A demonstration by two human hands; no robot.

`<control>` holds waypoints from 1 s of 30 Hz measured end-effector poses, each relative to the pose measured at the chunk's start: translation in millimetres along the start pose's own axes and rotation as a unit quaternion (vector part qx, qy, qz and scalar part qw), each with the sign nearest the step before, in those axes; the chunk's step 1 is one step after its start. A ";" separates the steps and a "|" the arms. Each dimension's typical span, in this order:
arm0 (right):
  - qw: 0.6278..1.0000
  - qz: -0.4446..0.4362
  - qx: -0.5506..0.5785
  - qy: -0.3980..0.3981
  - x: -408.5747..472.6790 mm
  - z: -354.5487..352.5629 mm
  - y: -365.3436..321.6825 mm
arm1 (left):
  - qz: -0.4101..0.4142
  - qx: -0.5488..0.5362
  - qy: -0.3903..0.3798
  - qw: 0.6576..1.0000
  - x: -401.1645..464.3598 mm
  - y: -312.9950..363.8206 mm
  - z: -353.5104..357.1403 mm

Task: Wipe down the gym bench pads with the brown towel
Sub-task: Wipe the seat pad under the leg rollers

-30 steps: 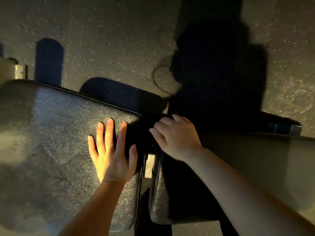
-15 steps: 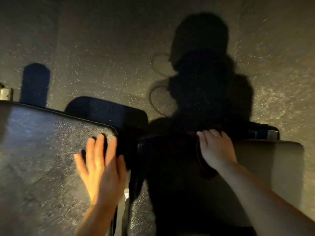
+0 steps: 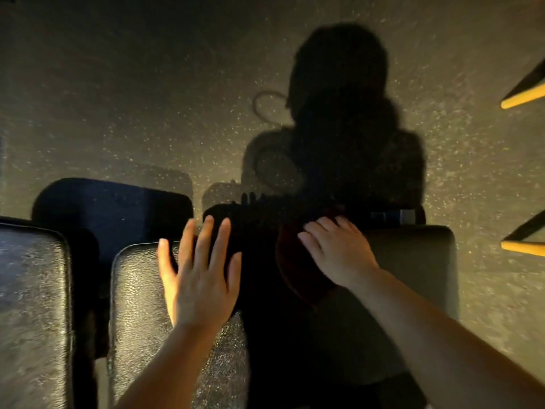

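Black textured vinyl fills my view: the near bench pad [image 3: 138,290] catches warm light on its left side, the rest sunk in the person's shadow [image 3: 339,128]. I see the left hand [image 3: 200,278] spread flat, fingers straight, palm on that pad and gripping nothing. The right hand [image 3: 336,255] presses down on the brown towel [image 3: 295,276], fingers only slightly bent over the dark bunched cloth, which lies near the pad's far edge. A second pad [image 3: 29,305] sits apart at left, over speckled floor [image 3: 147,98]
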State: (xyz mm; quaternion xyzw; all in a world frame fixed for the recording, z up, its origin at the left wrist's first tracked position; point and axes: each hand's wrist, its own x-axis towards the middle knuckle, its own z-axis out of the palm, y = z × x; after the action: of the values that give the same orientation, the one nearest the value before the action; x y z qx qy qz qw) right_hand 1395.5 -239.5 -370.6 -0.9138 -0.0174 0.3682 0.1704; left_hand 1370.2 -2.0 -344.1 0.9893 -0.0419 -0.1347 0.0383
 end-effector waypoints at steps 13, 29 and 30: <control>0.997 0.001 0.066 0.029 -2.0 -4.1 14.0 | -0.015 0.067 -0.017 0.998 3.8 9.9 -3.5; 0.995 -0.041 0.023 0.093 5.0 17.4 141.7 | 0.161 0.051 -0.037 0.985 -1.3 130.9 61.3; 0.994 -0.020 0.025 0.107 4.4 16.2 156.8 | 0.158 0.057 -0.040 0.985 -0.6 130.3 64.7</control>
State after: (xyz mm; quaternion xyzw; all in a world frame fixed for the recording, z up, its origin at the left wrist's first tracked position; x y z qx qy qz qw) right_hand 1373.0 -381.5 -435.2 -0.9429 -0.0078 0.2653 0.2013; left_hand 1342.7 -135.6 -394.8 0.9645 -0.2071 -0.1638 0.0005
